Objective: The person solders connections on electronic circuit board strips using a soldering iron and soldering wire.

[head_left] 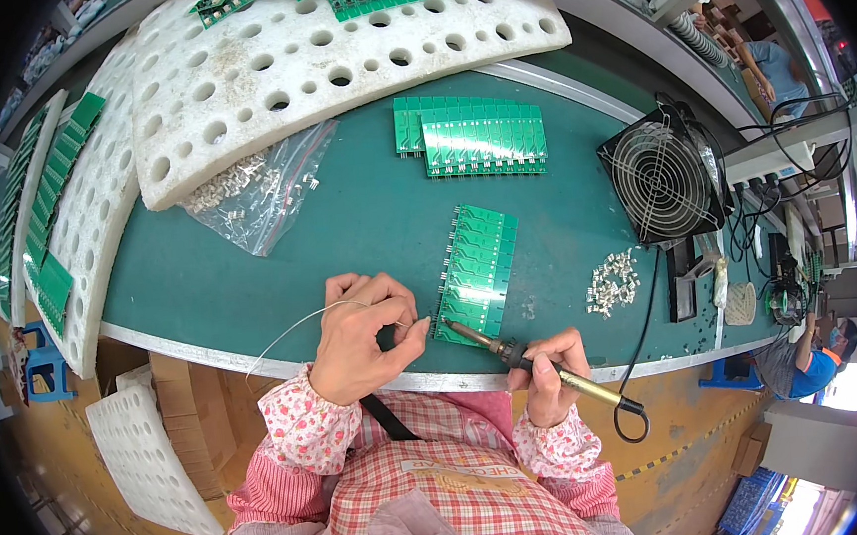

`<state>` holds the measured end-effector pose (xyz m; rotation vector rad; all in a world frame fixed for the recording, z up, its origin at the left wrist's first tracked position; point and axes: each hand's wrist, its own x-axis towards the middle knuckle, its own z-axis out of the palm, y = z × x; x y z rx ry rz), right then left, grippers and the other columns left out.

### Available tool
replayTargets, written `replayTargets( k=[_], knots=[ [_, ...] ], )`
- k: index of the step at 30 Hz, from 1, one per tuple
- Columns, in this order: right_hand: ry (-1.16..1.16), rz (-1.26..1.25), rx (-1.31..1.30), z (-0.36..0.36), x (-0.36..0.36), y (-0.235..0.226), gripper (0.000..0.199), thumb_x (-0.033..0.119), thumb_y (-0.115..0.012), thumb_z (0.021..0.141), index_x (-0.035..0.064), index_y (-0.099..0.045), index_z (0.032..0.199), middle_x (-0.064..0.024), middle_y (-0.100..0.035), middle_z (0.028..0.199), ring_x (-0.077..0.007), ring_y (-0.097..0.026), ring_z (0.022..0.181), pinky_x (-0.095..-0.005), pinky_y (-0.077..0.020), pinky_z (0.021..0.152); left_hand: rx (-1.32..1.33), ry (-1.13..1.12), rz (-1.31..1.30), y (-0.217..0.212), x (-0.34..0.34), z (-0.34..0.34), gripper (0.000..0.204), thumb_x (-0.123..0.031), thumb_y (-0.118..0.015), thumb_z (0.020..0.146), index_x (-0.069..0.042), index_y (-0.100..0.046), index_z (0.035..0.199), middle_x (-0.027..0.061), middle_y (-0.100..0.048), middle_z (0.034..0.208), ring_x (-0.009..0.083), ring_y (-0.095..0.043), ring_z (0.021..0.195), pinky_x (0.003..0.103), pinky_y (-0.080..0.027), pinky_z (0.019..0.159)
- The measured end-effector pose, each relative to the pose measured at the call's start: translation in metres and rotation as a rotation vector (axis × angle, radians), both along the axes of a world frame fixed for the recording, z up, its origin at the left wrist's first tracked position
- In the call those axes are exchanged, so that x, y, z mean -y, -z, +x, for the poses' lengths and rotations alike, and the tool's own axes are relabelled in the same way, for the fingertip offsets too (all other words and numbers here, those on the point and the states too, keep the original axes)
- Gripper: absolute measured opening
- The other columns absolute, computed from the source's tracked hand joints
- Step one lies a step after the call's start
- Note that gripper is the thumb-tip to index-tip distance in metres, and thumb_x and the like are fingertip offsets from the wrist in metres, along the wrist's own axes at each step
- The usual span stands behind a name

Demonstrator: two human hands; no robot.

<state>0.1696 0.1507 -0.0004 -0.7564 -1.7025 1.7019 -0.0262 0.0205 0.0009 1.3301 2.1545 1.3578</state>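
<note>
My right hand is closed round the handle of a soldering iron, whose tip points left to the near left corner of a green circuit board panel. That panel lies on the bench with a row of pins along its left edge. Just left of it, my left hand pinches a thin solder wire between thumb and finger. The wire's tail curves away to the left past my wrist. Whether tip and wire touch the same pin is too small to tell.
Two overlapping circuit board panels lie farther back. A fan stands right, near a pile of small white connectors. A plastic bag of connectors lies left, partly under a white perforated foam sheet. The iron's cord runs back toward the fan.
</note>
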Motion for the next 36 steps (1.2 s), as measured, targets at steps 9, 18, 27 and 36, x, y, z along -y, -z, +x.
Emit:
replayTargets(
  k=[9,18,27,36],
  knots=[
    [0.027,0.033,0.041,-0.0043,0.003,-0.0007,0.03,0.029,-0.057,0.088,0.0022,-0.044,0.087,-0.007,-0.053,0.062,-0.0114,-0.052,0.045,-0.0216,-0.0399,0.04,-0.005,-0.003,-0.018,0.0005,-0.0003,-0.0001,0.027,-0.007,-0.071,0.072,-0.008,-0.049,0.057,0.0004,-0.06,0.076,0.0172,-0.053,0.068,0.034,-0.033,0.083],
    [0.029,0.009,-0.033,0.0017,0.0002,0.0036,0.024,0.022,-0.058,0.091,-0.0007,-0.049,0.091,-0.0104,-0.06,0.062,-0.0132,-0.058,0.05,-0.0263,-0.0485,0.047,0.005,-0.018,0.002,-0.0002,-0.0006,0.0005,0.026,-0.007,-0.071,0.073,-0.008,-0.05,0.058,0.0004,-0.06,0.077,0.0173,-0.052,0.068,0.034,-0.032,0.083],
    [-0.006,0.005,0.026,0.0007,-0.0009,0.0016,0.024,0.021,-0.057,0.091,-0.0011,-0.05,0.092,-0.0112,-0.062,0.062,-0.0136,-0.06,0.051,-0.0254,-0.0491,0.049,-0.022,-0.007,-0.016,-0.0009,-0.0018,0.0006,0.025,-0.007,-0.072,0.073,-0.008,-0.051,0.059,0.0003,-0.059,0.076,0.0169,-0.052,0.068,0.034,-0.032,0.082],
    [0.01,0.045,0.028,-0.0062,0.0016,-0.0008,0.029,0.028,-0.056,0.089,0.0018,-0.044,0.088,-0.0074,-0.055,0.063,-0.0118,-0.053,0.046,-0.0223,-0.0398,0.039,-0.032,-0.003,-0.021,-0.0005,-0.0017,0.0,0.024,-0.008,-0.071,0.074,-0.008,-0.051,0.06,-0.0002,-0.06,0.077,0.017,-0.053,0.069,0.034,-0.032,0.082]
  ],
)
